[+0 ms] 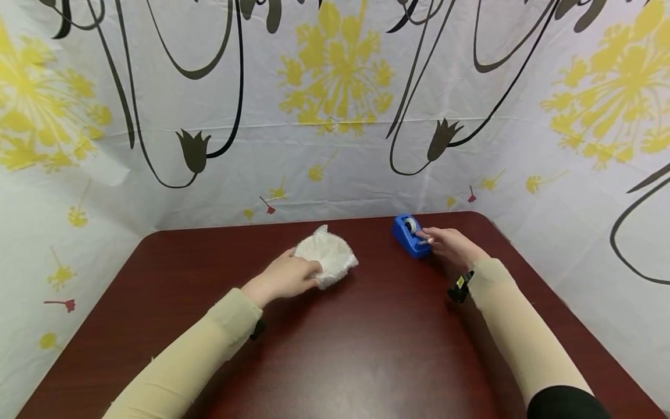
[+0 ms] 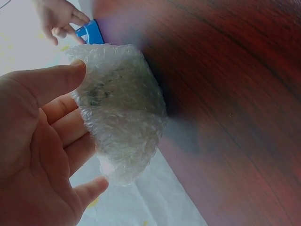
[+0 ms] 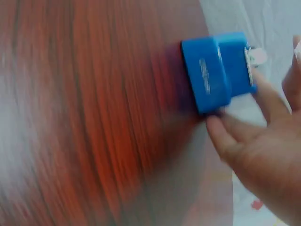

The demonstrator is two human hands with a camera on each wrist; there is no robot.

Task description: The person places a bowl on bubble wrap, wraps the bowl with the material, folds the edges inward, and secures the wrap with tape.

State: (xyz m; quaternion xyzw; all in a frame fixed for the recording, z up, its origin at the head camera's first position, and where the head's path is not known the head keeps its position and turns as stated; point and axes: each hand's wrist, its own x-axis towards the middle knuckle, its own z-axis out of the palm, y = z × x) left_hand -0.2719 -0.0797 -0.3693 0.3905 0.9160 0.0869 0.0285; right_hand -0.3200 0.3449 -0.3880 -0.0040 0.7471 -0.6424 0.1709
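My left hand (image 1: pixel 288 276) grips the near-left edge of a round bubble-wrapped bundle (image 1: pixel 328 256), thumb on one face and fingers behind it. In the left wrist view the bundle (image 2: pixel 124 113) shows crumpled clear wrap with a darker patch beneath; the thing inside is hidden. To the right, a blue tape dispenser (image 1: pixel 410 237) with a roll of tape stands on the table. My right hand (image 1: pixel 451 244) reaches to its near end, fingers loosely extended. In the right wrist view a small whitish tab (image 3: pixel 257 56) shows at the cutter edge of the dispenser (image 3: pixel 207 75), with the fingers beside it.
Both things are towards the far side of a dark red-brown table (image 1: pixel 335 343). A white sheet (image 1: pixel 335 169) with yellow and dark flower prints hangs behind the table and along both sides.
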